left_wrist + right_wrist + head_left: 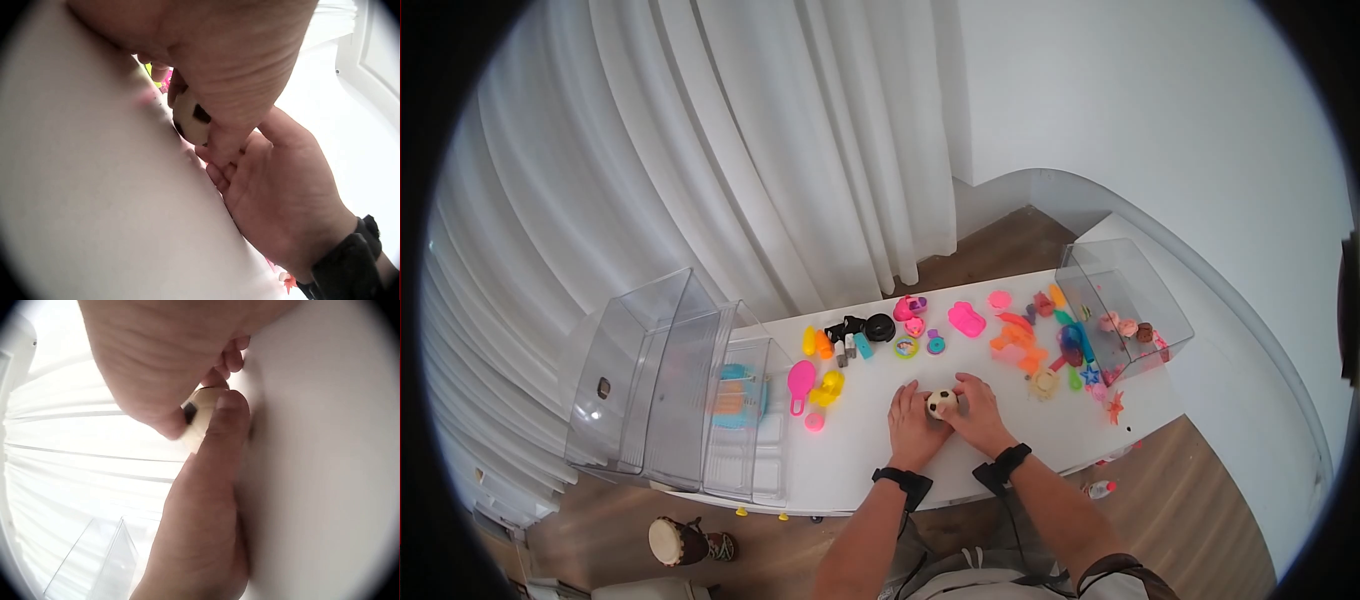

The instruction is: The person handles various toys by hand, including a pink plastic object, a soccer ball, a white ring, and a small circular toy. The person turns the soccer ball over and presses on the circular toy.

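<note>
A small toy soccer ball (942, 404), off-white with black patches, is between both hands near the front middle of the white table (850, 450). From the left side, the left hand (914, 428) holds it, its thumb lying along the ball (200, 419) in the right wrist view. The right hand (983, 418) grips it from the other side, fingers curled around it. In the left wrist view the ball (190, 122) shows low beside the tabletop, partly covered by the left hand. Both wrists wear black straps.
Clear plastic bins (665, 400) stand at the left, and another clear bin (1125, 340) holding small toys is at the right. Between them lie a pink paddle-shaped toy (801, 383), yellow ducks (830, 388), a black round thing (880, 327) and orange toys (1020, 345). A drum (670, 541) stands on the floor.
</note>
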Demonstrator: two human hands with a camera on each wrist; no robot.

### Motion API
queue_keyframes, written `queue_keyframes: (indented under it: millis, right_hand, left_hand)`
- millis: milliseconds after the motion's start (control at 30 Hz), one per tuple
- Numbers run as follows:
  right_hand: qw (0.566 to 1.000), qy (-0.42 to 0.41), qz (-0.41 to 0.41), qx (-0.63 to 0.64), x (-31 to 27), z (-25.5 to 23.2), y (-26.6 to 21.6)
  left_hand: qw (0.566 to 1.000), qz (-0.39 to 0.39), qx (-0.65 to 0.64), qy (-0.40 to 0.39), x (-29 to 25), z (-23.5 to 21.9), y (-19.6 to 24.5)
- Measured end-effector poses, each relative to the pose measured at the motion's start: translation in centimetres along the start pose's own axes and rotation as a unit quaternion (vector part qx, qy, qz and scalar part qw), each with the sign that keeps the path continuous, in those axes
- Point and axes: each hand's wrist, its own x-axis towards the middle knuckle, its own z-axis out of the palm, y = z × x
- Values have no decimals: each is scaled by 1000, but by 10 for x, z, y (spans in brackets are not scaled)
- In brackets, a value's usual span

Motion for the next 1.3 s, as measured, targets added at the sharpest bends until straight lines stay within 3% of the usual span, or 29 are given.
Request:
queue_keyframes:
  millis: [100, 200, 267, 500, 600, 767, 867, 967, 1067, 1167, 1300]
  right_hand:
    - [999, -30, 18, 16, -1, 6, 13]
    - [998, -12, 28, 49, 0, 0, 0]
    - [1000, 5, 1, 6, 0, -3, -10]
    - [998, -33, 30, 37, -2, 8, 16]
    - [1000, 0, 14, 25, 0, -1, -3]
    - [997, -55, 39, 46, 0, 4, 16]
    - [999, -13, 24, 35, -1, 4, 7]
    - [1000, -24, 10, -15, -1, -2, -4]
    - [998, -48, 34, 31, -1, 2, 9]
    - [999, -10, 22, 29, -2, 1, 1]
    - [999, -21, 4, -24, -1, 0, -1]
  left_hand:
    - [1000, -21, -12, -2, 1, -6, 9]
    - [1000, -25, -10, -10, 1, -5, 7]
    - [1000, -15, -2, -12, 0, -3, 3]
    - [1000, -9, -11, 1, 0, -4, 6]
    - [1000, -5, -3, -4, 0, 0, -1]
    - [1000, -12, -11, -3, 1, -5, 7]
    - [1000, -10, -12, 1, 1, -1, 2]
    - [1000, -4, -13, 3, 1, 0, 1]
    - [1000, -7, -21, 5, 1, -5, 8]
    - [1000, -4, -18, 4, 1, -4, 4]
    - [1000, -8, -6, -12, 1, -3, 2]
